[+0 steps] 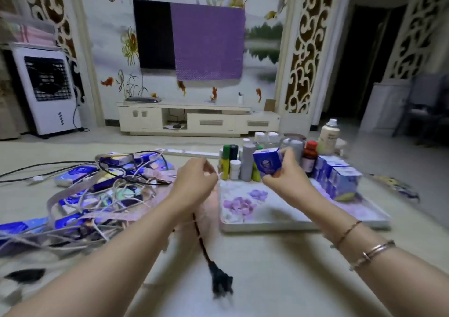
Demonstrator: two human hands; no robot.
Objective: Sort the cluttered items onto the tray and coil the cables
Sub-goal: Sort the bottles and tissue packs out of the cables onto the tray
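My right hand [286,173] grips a small blue box [267,162] over the far left part of the floral tray [279,215]. My left hand [194,183] is raised beside the tray's left edge, its fingers curled; a black cable [200,239] hangs from beneath it and ends in a black plug [222,284] dangling over the table. To the left lies a tangle of white and black cables [109,190] mixed with blue packets. Bottles and tubes [245,163] stand along the tray's far edge, and a row of blue boxes [337,175] lines its right side.
A tall white spray bottle [328,136] stands behind the tray. A brown bottle with a red cap [309,156] is near the blue boxes. A flat ribbon strap [80,188] loops through the cable pile. A TV cabinet [196,119] and air cooler [46,90] stand beyond.
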